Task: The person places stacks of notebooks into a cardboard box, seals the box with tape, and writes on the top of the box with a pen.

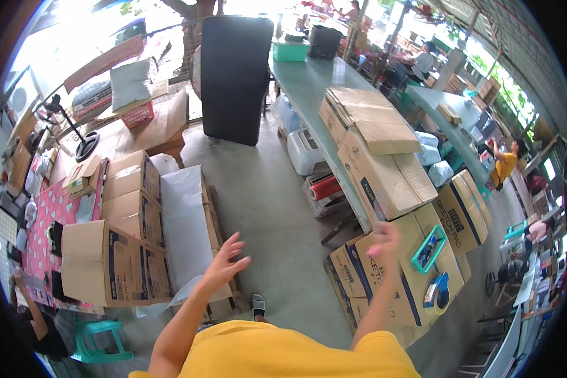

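My left hand (226, 263) is raised over the floor beside the left row of cartons, its fingers spread and nothing in them. Near the cartons on the right is my right hand (384, 239), slightly blurred, with curled fingers. A small pink spot shows at its fingertips, too unclear to name. To the right of that hand, a green plastic basket (416, 263) with small blue and dark items lies on a large cardboard carton (394, 277). A tape dispenser (436, 293) with blue parts lies on the same carton, closer to me.
Flattened-top cartons (387, 170) sit on a long grey-green table (309, 82). Stacked cartons (126, 258) and a grey sheet (183, 220) line the left. A black upright panel (236, 79) stands ahead. A green stool (101, 340) and a seated person (38, 324) are at lower left.
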The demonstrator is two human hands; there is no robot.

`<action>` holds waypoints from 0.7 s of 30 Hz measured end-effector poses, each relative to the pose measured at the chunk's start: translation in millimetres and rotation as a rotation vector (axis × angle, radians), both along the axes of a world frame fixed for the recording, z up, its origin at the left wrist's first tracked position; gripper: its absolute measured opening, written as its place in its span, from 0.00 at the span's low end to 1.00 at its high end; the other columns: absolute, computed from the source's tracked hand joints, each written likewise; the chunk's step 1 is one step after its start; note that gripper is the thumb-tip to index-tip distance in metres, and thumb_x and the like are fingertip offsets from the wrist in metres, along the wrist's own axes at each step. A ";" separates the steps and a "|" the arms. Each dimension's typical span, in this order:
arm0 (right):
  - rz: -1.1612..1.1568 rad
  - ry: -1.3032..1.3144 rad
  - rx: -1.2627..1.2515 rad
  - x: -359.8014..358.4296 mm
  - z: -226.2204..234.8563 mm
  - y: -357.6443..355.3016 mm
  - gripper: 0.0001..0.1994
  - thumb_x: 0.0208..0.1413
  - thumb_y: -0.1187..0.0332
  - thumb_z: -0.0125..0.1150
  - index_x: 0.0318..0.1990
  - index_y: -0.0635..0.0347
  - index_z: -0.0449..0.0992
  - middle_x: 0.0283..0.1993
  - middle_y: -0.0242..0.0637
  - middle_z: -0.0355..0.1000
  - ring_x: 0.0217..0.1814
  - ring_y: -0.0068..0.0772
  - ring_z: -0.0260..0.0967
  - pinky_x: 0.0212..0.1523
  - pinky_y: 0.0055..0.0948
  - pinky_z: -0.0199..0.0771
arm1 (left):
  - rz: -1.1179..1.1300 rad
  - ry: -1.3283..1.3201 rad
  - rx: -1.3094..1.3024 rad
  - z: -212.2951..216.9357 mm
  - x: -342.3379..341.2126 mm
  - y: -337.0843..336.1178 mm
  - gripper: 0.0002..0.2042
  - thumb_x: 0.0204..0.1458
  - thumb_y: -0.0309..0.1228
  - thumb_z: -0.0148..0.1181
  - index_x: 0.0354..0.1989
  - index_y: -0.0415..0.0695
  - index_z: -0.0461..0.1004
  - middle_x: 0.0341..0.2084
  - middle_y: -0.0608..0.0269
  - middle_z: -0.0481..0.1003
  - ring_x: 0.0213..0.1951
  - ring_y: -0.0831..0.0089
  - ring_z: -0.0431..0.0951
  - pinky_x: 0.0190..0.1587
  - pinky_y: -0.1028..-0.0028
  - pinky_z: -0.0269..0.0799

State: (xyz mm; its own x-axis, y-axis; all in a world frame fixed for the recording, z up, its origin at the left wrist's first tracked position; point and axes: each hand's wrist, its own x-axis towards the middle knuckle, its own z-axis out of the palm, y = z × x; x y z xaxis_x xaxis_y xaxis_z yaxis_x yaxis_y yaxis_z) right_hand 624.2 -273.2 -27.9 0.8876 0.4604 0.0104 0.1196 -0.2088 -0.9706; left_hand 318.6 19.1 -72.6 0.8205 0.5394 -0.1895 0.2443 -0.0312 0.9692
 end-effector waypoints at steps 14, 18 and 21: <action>1.225 0.712 0.480 -383.9 2.3 262.6 0.61 0.39 0.57 0.75 0.71 0.50 0.28 0.61 0.45 0.56 0.44 0.29 0.68 0.49 0.27 0.70 | 0.072 -0.235 0.046 92.2 -263.4 48.2 0.12 0.54 0.31 0.60 0.45 0.41 0.73 0.37 0.67 0.70 0.32 0.83 0.66 0.30 0.82 0.62; 1.373 0.938 0.283 -535.9 -14.7 275.5 0.64 0.36 0.43 0.73 0.70 0.57 0.29 0.61 0.44 0.56 0.54 0.32 0.65 0.52 0.31 0.69 | 0.097 -0.200 0.342 73.5 -408.0 18.4 0.21 0.48 0.29 0.65 0.52 0.43 0.70 0.34 0.68 0.71 0.28 0.84 0.66 0.30 0.80 0.64; 1.503 1.082 0.118 -642.6 -24.9 271.5 0.57 0.41 0.40 0.68 0.70 0.59 0.37 0.61 0.41 0.58 0.57 0.29 0.62 0.47 0.27 0.70 | 0.344 -0.245 0.000 22.7 -523.8 -12.4 0.20 0.49 0.28 0.64 0.51 0.44 0.71 0.32 0.69 0.70 0.29 0.84 0.66 0.31 0.81 0.64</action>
